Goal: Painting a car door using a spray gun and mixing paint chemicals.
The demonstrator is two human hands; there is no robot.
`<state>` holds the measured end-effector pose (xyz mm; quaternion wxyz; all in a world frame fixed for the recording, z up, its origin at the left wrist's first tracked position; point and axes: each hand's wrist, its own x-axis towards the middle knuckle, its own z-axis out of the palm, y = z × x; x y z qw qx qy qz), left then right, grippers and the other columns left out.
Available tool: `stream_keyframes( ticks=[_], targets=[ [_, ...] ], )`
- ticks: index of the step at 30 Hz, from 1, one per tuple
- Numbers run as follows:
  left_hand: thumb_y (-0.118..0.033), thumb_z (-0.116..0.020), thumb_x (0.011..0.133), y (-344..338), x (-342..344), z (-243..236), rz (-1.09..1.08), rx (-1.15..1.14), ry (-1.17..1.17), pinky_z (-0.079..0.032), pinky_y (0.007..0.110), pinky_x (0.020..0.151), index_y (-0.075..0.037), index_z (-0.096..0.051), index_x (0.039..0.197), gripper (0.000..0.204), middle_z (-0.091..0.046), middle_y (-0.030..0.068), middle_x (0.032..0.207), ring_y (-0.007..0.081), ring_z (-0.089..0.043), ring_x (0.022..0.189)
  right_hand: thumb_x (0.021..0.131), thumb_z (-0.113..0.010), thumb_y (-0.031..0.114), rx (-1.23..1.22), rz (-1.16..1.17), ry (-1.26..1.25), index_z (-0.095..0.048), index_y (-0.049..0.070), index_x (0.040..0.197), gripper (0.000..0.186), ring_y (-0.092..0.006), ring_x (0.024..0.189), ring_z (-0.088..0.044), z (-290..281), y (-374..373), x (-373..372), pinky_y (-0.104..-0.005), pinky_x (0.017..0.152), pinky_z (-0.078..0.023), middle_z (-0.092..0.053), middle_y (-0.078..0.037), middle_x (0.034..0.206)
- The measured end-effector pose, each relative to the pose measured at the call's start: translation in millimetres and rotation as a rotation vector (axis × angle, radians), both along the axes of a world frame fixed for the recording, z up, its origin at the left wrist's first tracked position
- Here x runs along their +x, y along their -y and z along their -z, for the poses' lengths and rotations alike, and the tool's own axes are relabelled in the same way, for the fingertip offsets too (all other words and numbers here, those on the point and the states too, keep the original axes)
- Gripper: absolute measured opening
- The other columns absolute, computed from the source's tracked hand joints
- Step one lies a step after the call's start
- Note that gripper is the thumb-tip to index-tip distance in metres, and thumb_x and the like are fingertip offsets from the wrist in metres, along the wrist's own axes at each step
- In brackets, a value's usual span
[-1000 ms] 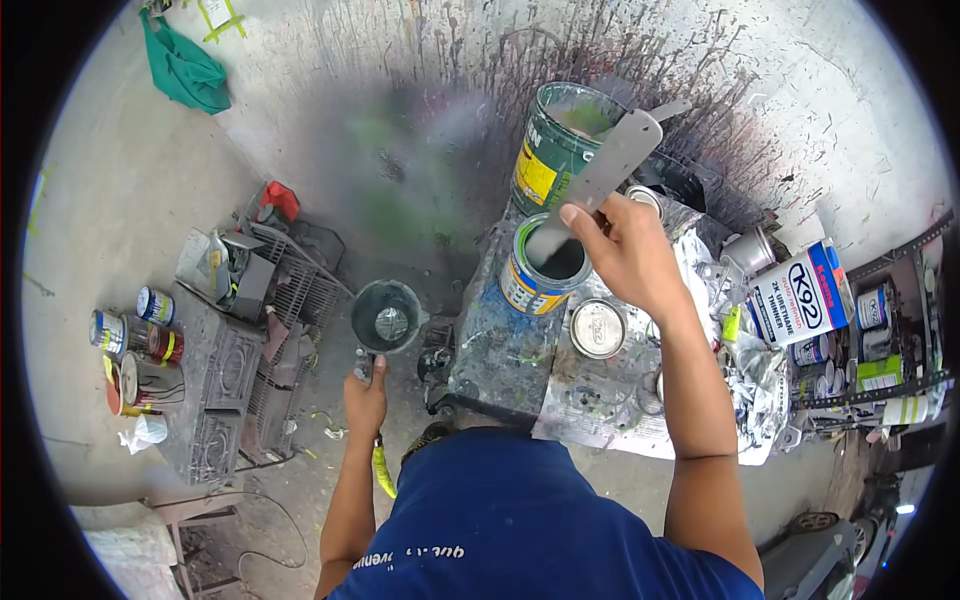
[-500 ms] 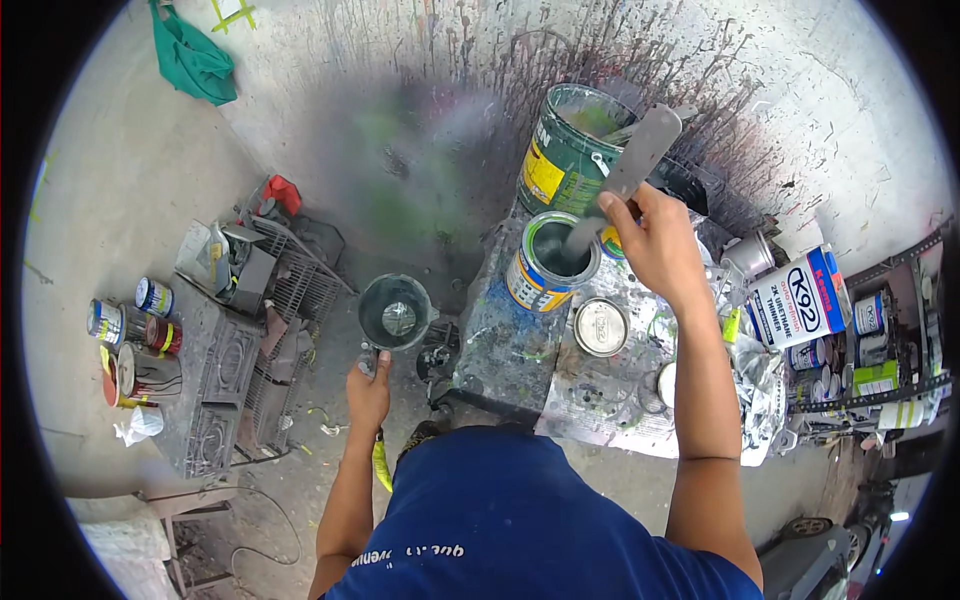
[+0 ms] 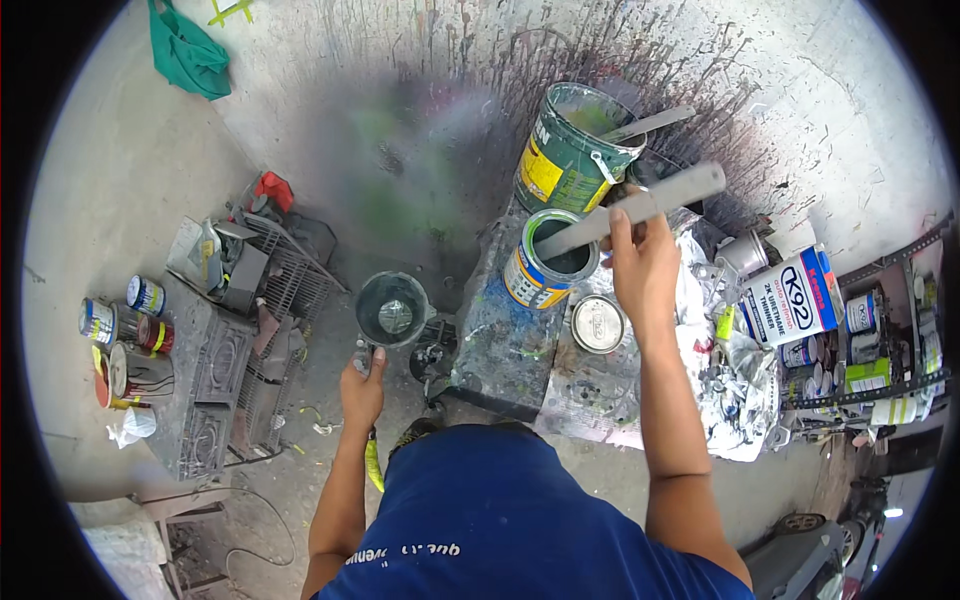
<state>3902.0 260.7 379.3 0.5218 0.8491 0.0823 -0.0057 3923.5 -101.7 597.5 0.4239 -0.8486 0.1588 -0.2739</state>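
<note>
My right hand (image 3: 645, 260) is closed around a flat grey stirring stick (image 3: 670, 193). The stick slants from upper right down into an open paint can (image 3: 538, 285) with a blue, white and yellow label and a greenish rim; its lower end lies inside the can's mouth. Lower left of the can, my left hand (image 3: 362, 388) grips what looks like a spray gun, with metal knobs by the thumb and a round, open grey cup (image 3: 392, 308) on top. A shiny light patch shows inside the cup. The fingers under the gun are partly hidden.
On the paint-stained bench (image 3: 500, 360) stand a large green pail (image 3: 560, 180) with another flat stick across it, a round lid (image 3: 598, 325) and a thinner can (image 3: 790, 300). Crumpled foil (image 3: 740, 400) covers the right side. Several cans (image 3: 130, 320) and a metal rack (image 3: 290, 290) stand at left.
The stirring stick has swung over, its upper end now lower and farther right. My right hand has moved slightly left and nearer. My left hand has barely moved with the spray gun.
</note>
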Motion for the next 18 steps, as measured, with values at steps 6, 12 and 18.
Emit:
stream_keyframes(
  ticks=[6, 12, 18],
  targets=[
    [-0.039, -0.065, 0.099, -11.5, 4.2, -0.2, -0.004, 0.012, -0.02, -0.05, 0.037, 0.075, 0.003, -0.068, 0.098, 0.042, -0.072, 0.0149, 0.083, 0.0255, -0.068, 0.078, 0.091, -0.078, 0.022, -0.228, 0.167, -0.395, -0.049, -0.002, 0.109, 0.042, -0.0153, 0.058, -0.058, 28.6, 0.2, -61.1, -0.0305, 0.055, -0.047, -0.063, -0.01, 0.076],
    [-0.04, -0.065, 0.098, -8.4, 14.9, -11.9, 0.028, 0.037, -0.063, -0.05, 0.039, 0.075, 0.003, -0.067, 0.099, 0.042, -0.071, 0.0163, 0.083, 0.0283, -0.067, 0.079, 0.073, -0.092, 0.025, -0.424, -0.154, -0.136, -0.036, 0.002, 0.149, 0.097, -0.031, 0.104, -0.063, 26.4, -16.6, -64.8, -0.0417, 0.084, -0.052, -0.059, -0.023, 0.121],
    [-0.04, -0.065, 0.098, -2.8, 22.8, -28.6, 0.099, 0.016, -0.047, -0.05, 0.041, 0.075, 0.004, -0.065, 0.1, 0.044, -0.068, 0.0205, 0.083, 0.0319, -0.066, 0.077, 0.055, -0.099, 0.027, -0.318, -0.443, -0.086, -0.011, 0.007, 0.161, 0.139, -0.0365, 0.146, -0.038, 68.8, 22.0, -5.3, -0.0438, 0.119, -0.034, -0.034, -0.023, 0.16]
  ],
)
